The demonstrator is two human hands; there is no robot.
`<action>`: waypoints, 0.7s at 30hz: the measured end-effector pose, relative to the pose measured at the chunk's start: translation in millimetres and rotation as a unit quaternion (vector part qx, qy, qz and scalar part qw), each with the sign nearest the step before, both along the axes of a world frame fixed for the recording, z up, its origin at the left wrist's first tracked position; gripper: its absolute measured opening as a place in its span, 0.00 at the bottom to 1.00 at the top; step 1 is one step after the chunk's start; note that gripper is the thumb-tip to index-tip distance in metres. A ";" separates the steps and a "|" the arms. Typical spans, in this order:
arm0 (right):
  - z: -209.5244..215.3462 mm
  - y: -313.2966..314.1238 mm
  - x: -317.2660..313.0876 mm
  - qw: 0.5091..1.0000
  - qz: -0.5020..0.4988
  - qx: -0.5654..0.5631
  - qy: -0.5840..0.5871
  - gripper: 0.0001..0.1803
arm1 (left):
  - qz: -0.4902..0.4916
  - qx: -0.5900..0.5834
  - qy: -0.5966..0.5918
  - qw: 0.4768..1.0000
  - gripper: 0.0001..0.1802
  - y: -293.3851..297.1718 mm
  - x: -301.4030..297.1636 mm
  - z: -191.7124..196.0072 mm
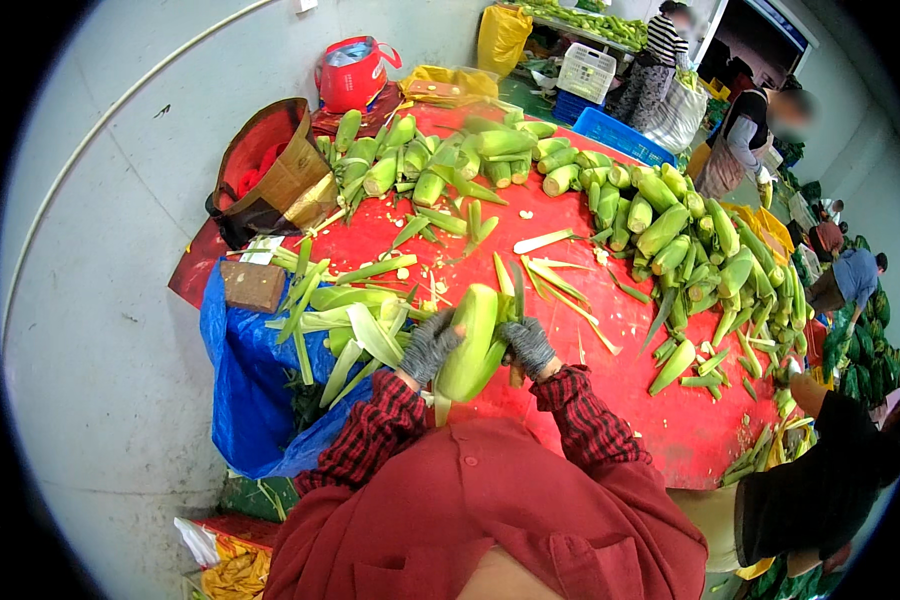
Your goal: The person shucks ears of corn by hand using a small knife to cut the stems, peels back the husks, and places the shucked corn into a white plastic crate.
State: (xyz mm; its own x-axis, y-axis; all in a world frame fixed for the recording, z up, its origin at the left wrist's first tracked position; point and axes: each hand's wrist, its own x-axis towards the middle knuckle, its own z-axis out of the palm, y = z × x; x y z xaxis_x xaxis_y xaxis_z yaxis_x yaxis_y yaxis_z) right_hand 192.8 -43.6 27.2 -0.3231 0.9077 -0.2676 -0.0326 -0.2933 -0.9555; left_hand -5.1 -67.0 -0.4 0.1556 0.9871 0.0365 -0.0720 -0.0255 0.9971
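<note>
Between my hands, close in front of my body, is a green ear of corn (pixel 468 345) in its husk, held roughly upright. My left hand (pixel 430 348), in a grey glove, grips its left side. My gloved right hand (pixel 528 346) is closed at its right side, on a husk leaf that stands partly away from the ear; its fingertips are partly hidden. Loose husk leaves (pixel 372 335) lie to the left, over a blue plastic bag (pixel 235 375). Cut strips (pixel 570 295) are scattered on the red tabletop (pixel 530 405) beyond my hands.
Piled corn ears (pixel 670 230) fill the right side, with more (pixel 400 160) at the back left. A brick-like block (pixel 253 287), a brown bucket (pixel 270 175) and a red container (pixel 355 80) stand at left. A co-worker in black (pixel 800 490) is close on my right.
</note>
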 end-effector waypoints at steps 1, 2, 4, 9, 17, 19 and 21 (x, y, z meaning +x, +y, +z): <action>-4.6 0.8 2.4 1.000 -0.018 -0.021 0.011 0.12 | 0.008 -0.008 0.020 1.000 0.36 6.7 -3.3 -4.3; -6.2 -0.2 1.9 0.999 -0.032 -0.017 0.021 0.11 | 0.015 -0.015 0.039 0.999 0.36 11.0 -5.0 -8.7; -8.5 -2.0 -1.6 0.997 -0.059 -0.013 0.040 0.08 | 0.062 0.027 0.108 0.992 0.32 8.3 3.4 -2.0; -8.2 -11.2 -5.6 0.994 -0.002 -0.034 0.106 0.07 | 0.043 0.008 0.040 0.998 0.32 9.2 10.3 -9.5; 41.6 -0.1 28.4 0.974 -0.130 -0.097 0.158 0.07 | 0.049 -0.050 -0.275 0.959 0.26 -5.0 -8.4 -1.3; 8.1 33.4 76.0 0.985 -0.110 -0.054 0.123 0.10 | 0.043 -0.124 -0.412 0.902 0.25 -3.4 -14.8 -28.3; -2.9 50.8 104.2 0.970 -0.182 0.007 -0.159 0.14 | -0.024 -0.171 -0.497 0.850 0.29 -10.4 -19.0 -9.5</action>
